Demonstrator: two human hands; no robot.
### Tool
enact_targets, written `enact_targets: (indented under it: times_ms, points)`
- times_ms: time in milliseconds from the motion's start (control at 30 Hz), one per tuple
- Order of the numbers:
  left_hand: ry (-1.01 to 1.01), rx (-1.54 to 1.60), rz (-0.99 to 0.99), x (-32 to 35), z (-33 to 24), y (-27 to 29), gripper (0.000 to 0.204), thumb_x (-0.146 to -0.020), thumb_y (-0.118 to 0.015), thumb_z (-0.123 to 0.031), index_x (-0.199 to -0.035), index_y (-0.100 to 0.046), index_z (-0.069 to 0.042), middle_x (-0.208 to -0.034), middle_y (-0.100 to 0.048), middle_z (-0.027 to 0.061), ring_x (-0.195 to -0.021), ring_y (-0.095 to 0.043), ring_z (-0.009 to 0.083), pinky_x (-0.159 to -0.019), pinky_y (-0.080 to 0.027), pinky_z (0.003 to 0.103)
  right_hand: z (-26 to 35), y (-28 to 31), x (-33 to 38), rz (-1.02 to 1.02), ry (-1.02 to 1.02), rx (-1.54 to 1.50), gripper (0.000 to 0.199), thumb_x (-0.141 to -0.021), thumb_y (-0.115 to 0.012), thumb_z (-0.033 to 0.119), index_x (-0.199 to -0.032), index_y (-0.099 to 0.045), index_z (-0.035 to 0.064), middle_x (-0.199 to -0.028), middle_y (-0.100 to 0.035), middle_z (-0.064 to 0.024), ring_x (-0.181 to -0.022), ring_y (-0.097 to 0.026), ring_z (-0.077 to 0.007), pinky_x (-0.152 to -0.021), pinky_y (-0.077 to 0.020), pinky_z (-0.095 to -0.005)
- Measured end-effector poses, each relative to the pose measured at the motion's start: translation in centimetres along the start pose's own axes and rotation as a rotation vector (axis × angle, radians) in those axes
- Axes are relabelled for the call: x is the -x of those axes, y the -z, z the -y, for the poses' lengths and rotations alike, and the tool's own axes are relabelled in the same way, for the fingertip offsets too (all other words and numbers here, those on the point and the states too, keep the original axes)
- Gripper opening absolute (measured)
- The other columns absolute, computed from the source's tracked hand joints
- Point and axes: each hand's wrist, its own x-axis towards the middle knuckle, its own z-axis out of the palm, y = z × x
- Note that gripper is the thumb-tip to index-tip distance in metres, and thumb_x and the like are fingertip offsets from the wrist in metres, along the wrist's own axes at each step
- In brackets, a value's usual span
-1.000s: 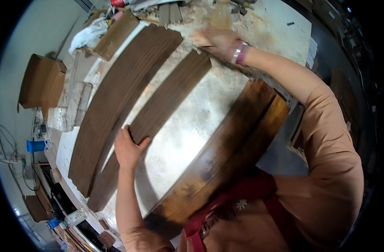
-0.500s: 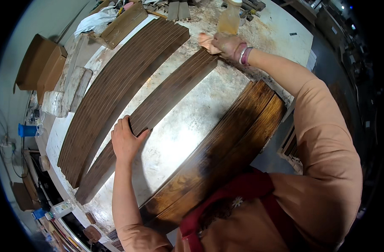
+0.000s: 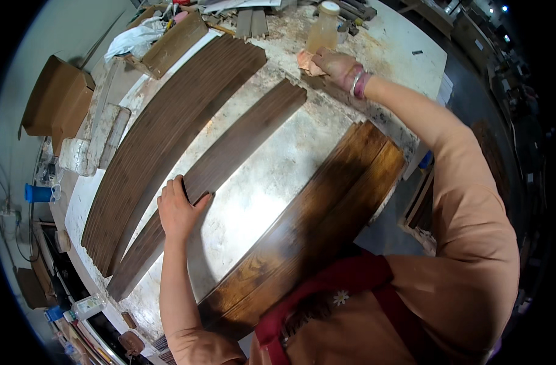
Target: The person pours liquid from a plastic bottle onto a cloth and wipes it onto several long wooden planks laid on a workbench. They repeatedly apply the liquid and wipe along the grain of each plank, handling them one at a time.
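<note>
**Left hand flat on a dark strip, right hand on a rag at the far edge**

The workbench (image 3: 272, 182), its top pale and blotched with stain, fills most of the view. Along its near edge lies a broad, glossy stained plank (image 3: 314, 225), reaching from the near-left part toward the right edge. Toward the left edge sits a wide stack of dark veneer strips (image 3: 168, 134), running the length of the top from the near-left corner up to the far side.

Between the stack and the plank lies a single dark veneer strip (image 3: 229, 164), parallel to both and apart from each. The left hand (image 3: 179, 210) rests palm down on this strip, nearer its near-left end, fingers spread wide and flat, gripping nothing.

The right hand (image 3: 337, 64) is stretched out to the far edge of the bench, fingers closed down on a crumpled orange rag (image 3: 308, 61) that it presses to the top. A band sits on that wrist. Just beyond the rag stands a clear bottle (image 3: 324, 24) of yellowish liquid with a pale cap.

Off the left edge, an open cardboard box (image 3: 55, 100) sits beside the bench; lower down stands a small blue cup (image 3: 37, 193).
</note>
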Motion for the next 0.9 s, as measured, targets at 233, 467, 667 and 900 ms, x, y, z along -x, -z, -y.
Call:
enact_targets:
  times_ms: [233, 467, 667, 900]
  points:
    - [-0.029, -0.013, -0.043, 0.4, -0.1, -0.1, 0.073, -0.068, -0.082, -0.041, -0.122, -0.052, -0.001, -0.108, -0.058, 0.0119, -0.102, -0.056, 0.0300, -0.089, -0.044, 0.042, 2.9, -2.8, 1.2, -0.044, 0.541, 0.155, 0.018, -0.083, -0.063, 0.021, -0.099, -0.064, 0.0139, -0.102, -0.065, -0.0120, -0.093, -0.064, -0.0252, -0.076, -0.0547, -0.0389]
    - [-0.101, -0.031, -0.138, 0.4, -0.7, -0.5, 0.084, -0.073, -0.079, -0.041, -0.142, -0.042, -0.009, -0.147, -0.037, 0.0139, -0.136, -0.036, 0.0335, -0.110, -0.026, 0.051, -3.9, 1.9, 0.3, 0.134, -0.154, 0.109, 0.036, -0.090, -0.060, 0.021, -0.123, -0.055, 0.0083, -0.115, -0.063, -0.0146, -0.105, -0.063, -0.0289, -0.086, -0.0518, -0.0387]
    - [-0.274, -0.171, -0.159, 2.6, -1.3, -0.6, 0.056, -0.080, -0.075, -0.030, -0.133, -0.057, -0.026, -0.143, -0.042, 0.0100, -0.132, -0.039, 0.0344, -0.106, -0.029, 0.054, 1.1, 1.9, 1.3, 0.116, -0.094, 0.104, 0.043, -0.093, -0.058, 0.023, -0.132, -0.049, 0.0081, -0.128, -0.056, -0.0145, -0.116, -0.057, -0.0328, -0.097, -0.0467, -0.0386]
    - [-0.350, 0.032, -0.126, 3.1, -3.0, -0.5, 0.031, -0.079, -0.072, -0.011, -0.108, -0.062, -0.005, -0.090, -0.058, 0.0102, -0.080, -0.056, 0.0291, -0.070, -0.047, 0.041, 1.8, 0.9, 2.1, -0.034, -0.129, -0.180, 0.021, -0.094, -0.059, 0.024, -0.104, -0.060, 0.0060, -0.088, -0.067, -0.0123, -0.074, -0.065, -0.0205, -0.060, -0.0551, -0.0293]
